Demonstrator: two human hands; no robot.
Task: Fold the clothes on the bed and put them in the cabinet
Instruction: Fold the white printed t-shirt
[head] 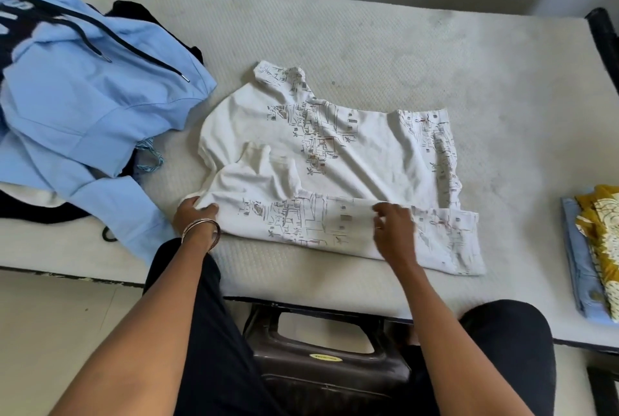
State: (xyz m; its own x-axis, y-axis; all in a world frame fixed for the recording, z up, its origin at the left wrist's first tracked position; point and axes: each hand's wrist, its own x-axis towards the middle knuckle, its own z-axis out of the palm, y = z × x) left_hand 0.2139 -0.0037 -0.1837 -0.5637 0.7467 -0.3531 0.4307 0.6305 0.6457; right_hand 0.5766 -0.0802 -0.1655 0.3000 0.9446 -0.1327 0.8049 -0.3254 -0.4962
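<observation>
While a white printed shirt (321,161) lies partly folded at the middle of the bed (368,47), the left hand (196,216) grips its near-left corner and the right hand (395,224), fingers loosely curled, rests on the folded near edge, though whether it pinches the cloth cannot be told. A light blue hoodie (83,87) sprawls at nine o'clock over dark garments (33,208). Folded clothes (593,258) are stacked at three o'clock. A dark stool (330,358) stands at six o'clock.
</observation>
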